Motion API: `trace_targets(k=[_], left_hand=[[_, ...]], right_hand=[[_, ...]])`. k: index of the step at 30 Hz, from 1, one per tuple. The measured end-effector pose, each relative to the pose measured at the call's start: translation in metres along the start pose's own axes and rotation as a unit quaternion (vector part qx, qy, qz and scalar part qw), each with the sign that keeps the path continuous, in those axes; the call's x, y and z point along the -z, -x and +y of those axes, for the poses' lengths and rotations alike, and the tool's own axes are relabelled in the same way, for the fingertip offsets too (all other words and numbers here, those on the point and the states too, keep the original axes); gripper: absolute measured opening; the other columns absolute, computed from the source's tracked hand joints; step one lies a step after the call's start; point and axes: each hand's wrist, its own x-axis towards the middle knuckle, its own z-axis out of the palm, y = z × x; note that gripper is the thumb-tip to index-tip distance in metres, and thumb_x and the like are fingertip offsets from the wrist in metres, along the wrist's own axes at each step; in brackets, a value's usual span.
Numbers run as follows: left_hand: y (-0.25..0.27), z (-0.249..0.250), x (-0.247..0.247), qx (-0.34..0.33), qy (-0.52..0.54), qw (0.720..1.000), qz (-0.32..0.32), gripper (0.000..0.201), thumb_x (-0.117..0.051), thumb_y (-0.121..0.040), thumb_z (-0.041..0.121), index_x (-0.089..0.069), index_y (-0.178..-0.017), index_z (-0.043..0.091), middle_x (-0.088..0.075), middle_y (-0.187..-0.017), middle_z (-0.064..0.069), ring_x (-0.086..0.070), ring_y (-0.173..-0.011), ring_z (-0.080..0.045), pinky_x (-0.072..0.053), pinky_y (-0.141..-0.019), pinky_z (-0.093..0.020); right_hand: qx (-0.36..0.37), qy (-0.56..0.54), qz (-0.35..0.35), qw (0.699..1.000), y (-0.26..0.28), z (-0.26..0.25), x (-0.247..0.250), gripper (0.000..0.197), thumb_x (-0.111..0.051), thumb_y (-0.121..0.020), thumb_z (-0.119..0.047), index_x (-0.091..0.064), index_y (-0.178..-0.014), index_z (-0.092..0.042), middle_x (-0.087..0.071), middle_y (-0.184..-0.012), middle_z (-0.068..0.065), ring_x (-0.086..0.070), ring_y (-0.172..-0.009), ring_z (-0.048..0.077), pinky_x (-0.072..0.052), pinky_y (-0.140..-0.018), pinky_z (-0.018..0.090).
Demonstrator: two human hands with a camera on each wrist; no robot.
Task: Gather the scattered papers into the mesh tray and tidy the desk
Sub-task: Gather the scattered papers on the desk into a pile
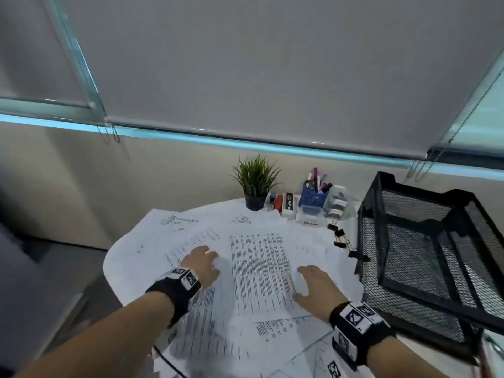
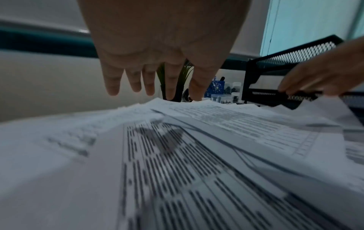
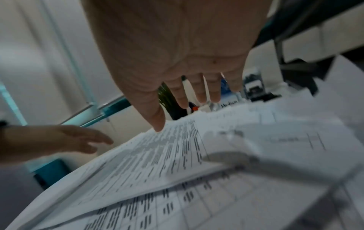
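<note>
Several printed papers (image 1: pixel 259 266) lie scattered and overlapping across the white round table (image 1: pixel 114 266). A black mesh tray (image 1: pixel 425 255) with stacked tiers stands at the table's right side. My left hand (image 1: pixel 204 261) is over the sheets left of centre, fingers straight and spread (image 2: pixel 135 84), holding nothing. My right hand (image 1: pixel 313 283) lies flat at the right edge of the densely printed middle sheet, close to the tray. In the right wrist view its fingers (image 3: pixel 199 93) are straight and the thumb tip meets a sheet's edge (image 3: pixel 173 140).
At the back of the table stand a potted plant (image 1: pixel 255 184), a blue pen cup (image 1: pixel 313 199), small boxes (image 1: pixel 289 204) and a clear container (image 1: pixel 336 203). Several black binder clips (image 1: pixel 341 237) lie beside the tray. A wall and window blinds are behind.
</note>
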Motion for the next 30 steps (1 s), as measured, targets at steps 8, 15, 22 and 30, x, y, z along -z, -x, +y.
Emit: trace_targets(k=[8, 15, 22, 30], left_hand=[[-0.004, -0.021, -0.04, -0.006, 0.017, 0.999, -0.046, 0.075, -0.043, -0.085, 0.062, -0.017, -0.148, 0.031, -0.013, -0.156, -0.002, -0.017, -0.142, -0.021, -0.023, -0.115, -0.039], [-0.018, -0.019, -0.036, -0.03, 0.175, 0.983, -0.042, 0.045, -0.06, -0.081, 0.044, -0.055, -0.122, 0.024, -0.053, -0.123, -0.002, -0.051, -0.111, -0.019, -0.044, -0.088, -0.026], [-0.026, -0.014, -0.042, 0.007, 0.337, 0.937, -0.089, 0.015, -0.061, -0.079, 0.014, -0.066, -0.087, 0.002, -0.07, -0.088, -0.009, -0.067, -0.087, -0.03, -0.056, -0.078, -0.04], [-0.028, -0.027, -0.041, 0.037, 0.344, 0.934, -0.094, 0.011, -0.06, -0.08, 0.016, -0.06, -0.075, 0.007, -0.064, -0.076, -0.008, -0.06, -0.069, -0.024, -0.052, -0.069, -0.033]], right_hand=[[-0.202, -0.134, -0.003, 0.97, -0.017, 0.006, -0.032, 0.098, -0.06, -0.074, -0.067, -0.025, -0.145, -0.008, -0.035, -0.146, 0.01, -0.034, -0.133, 0.024, -0.032, -0.109, 0.035], [-0.262, -0.099, 0.02, 0.96, -0.031, 0.003, -0.041, 0.092, -0.067, -0.068, -0.064, -0.035, -0.139, -0.014, -0.045, -0.135, 0.009, -0.04, -0.126, 0.027, -0.037, -0.103, 0.036], [-0.297, -0.087, 0.022, 0.951, -0.035, -0.003, -0.044, 0.086, -0.074, -0.067, -0.055, -0.04, -0.132, -0.01, -0.047, -0.132, 0.009, -0.045, -0.122, 0.024, -0.039, -0.102, 0.036], [-0.284, -0.168, -0.004, 0.944, -0.039, -0.006, -0.04, 0.076, -0.077, -0.07, -0.029, -0.037, -0.132, -0.011, -0.048, -0.127, 0.01, -0.048, -0.111, 0.023, -0.043, -0.089, 0.03]])
